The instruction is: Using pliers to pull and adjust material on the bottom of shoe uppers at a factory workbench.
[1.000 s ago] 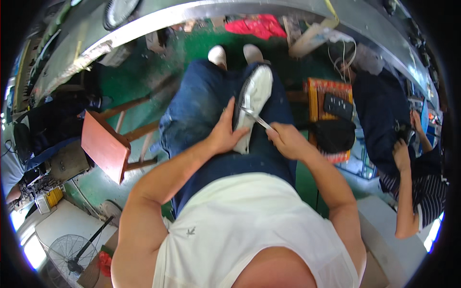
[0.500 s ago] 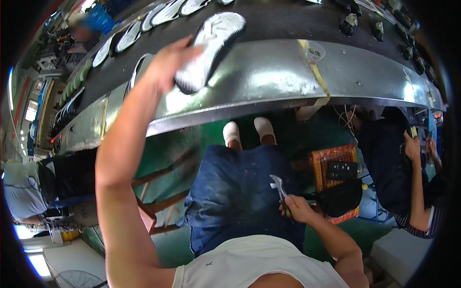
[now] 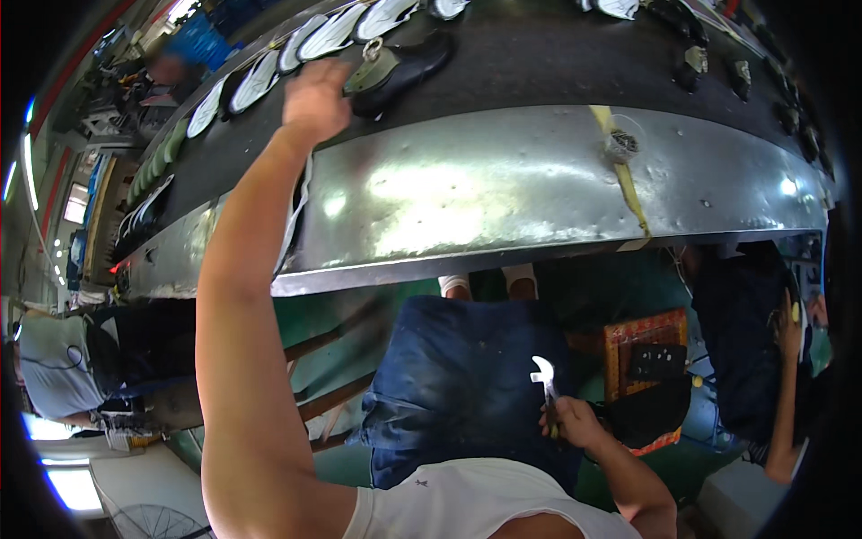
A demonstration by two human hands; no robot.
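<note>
My left hand (image 3: 316, 101) is over the dark belt at the far left, fingers stretched out and slightly blurred. Just right of it, a black shoe upper on a last (image 3: 409, 74) rests on the belt, sole down, with a greenish heel end and a metal ring on top. No grip on it shows. Low over my lap, my right hand (image 3: 575, 422) is closed round the handles of metal lasting pincers (image 3: 543, 373), their curved head pointing up.
Lasted shoes with white undersides (image 3: 332, 38) line the belt's far left. A metal ledge (image 3: 467, 180) borders the near side, carrying a clear cup of small tacks (image 3: 621, 144) and yellow tape. Co-workers sit left and right. An orange patterned crate (image 3: 620, 350) stands by my right.
The shoe, earlier held sole up in my left hand above the ledge, now sits sole down on the belt. My left hand has let go. The pincers stay in my right hand.
</note>
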